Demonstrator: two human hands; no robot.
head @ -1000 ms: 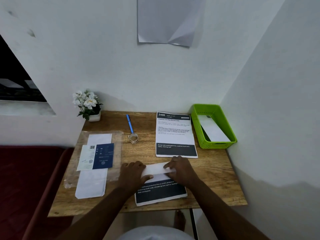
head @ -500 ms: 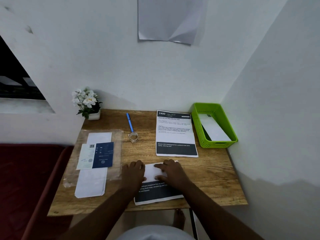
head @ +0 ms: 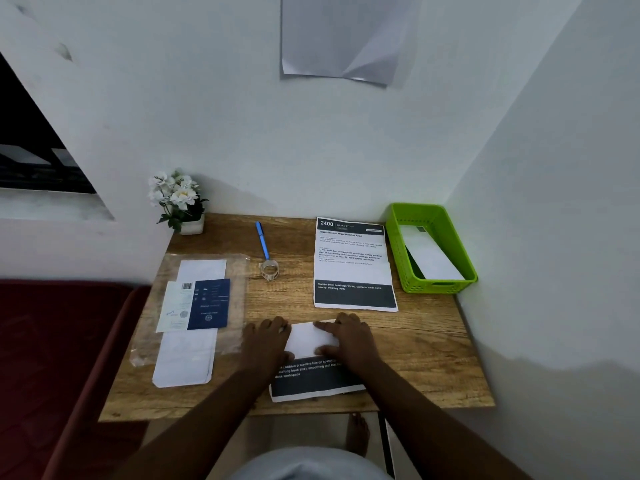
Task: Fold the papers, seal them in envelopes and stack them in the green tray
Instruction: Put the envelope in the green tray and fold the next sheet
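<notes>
White paper [head: 310, 339], printed with a dark band along its near end, lay at the front edge of the bench [head: 426, 348], its far portion turned toward the person so that the blank back faced up. The left hand [head: 265, 341] pressed flat on the left side of the flap, fingers extended; the right hand [head: 349, 337] pressed on the right side, with forefinger reaching along the far crease and thumb set on the flap's near edge. Neither grip enclosed the sheet; both hands lay open upon it. The fold appeared to be in the creasing stage. Beyond it lay a second, unfolded printed sheet [head: 353, 265], and at the far right corner the green tray [head: 398, 251], which held one white envelope [head: 431, 258]. To the left lay a roll of tape [head: 269, 270], a blue pen [head: 262, 240], a plastic-wrapped pack of envelopes [head: 194, 317] and a potted white flower [head: 180, 202]. Risk, as judged: uneven pressure from the two hands could skew the crease, leaving the folded sheet too wide or crooked for an envelope; the near end, close to the bench edge, could slide off if pushed.
</notes>
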